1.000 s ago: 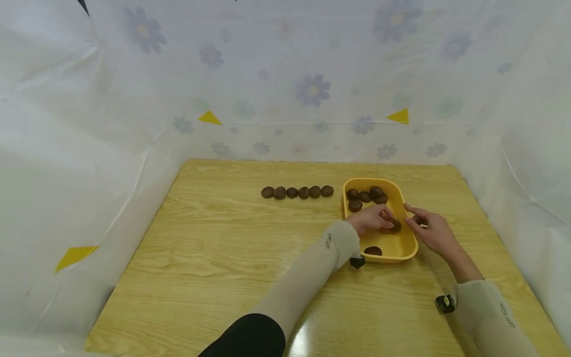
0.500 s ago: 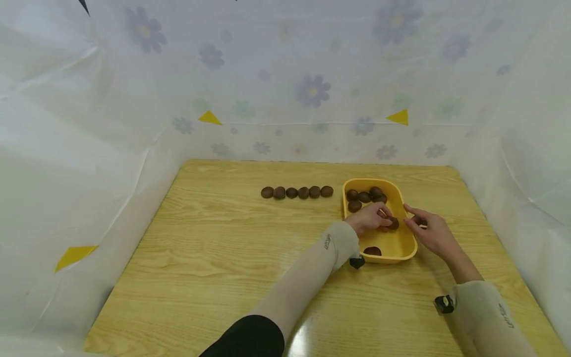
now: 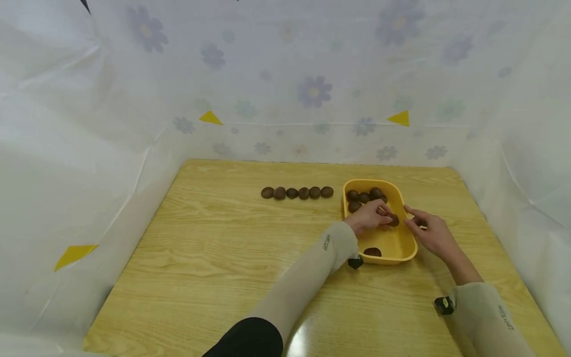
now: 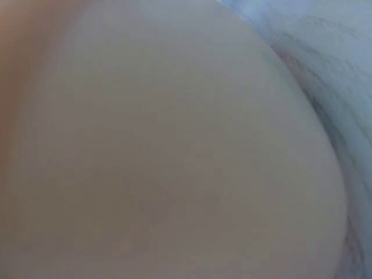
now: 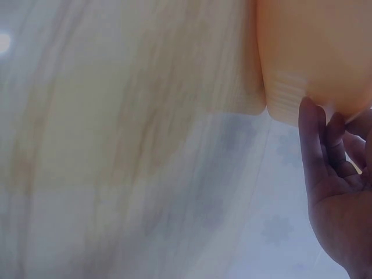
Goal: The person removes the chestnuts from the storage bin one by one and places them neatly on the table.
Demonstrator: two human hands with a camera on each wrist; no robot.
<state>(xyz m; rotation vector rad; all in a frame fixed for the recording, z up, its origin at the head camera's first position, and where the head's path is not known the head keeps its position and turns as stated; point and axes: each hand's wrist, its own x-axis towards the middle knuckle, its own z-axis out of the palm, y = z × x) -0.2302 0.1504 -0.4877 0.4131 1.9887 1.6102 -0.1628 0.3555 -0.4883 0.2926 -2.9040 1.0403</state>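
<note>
A screened-off booth [image 3: 58, 163]: white sheeting [image 3: 272, 44], flower-printed at the back, around a wood-grain table [image 3: 209, 258]

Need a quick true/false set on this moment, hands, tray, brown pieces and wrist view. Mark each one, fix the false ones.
1. Six brown pieces lie in a row on the wooden table. True.
2. The left hand holds a brown piece at the yellow tray. True.
3. The row is to the right of the yellow tray in the head view. False: it is to the left.
4. The right hand is at the right side of the yellow tray in the head view. True.
5. Every loose piece in the yellow tray lies at its far end. False: a lone piece lies by the near edge.
6. The left wrist view shows the pieces clearly. False: a blurred surface fills most of it.
</note>
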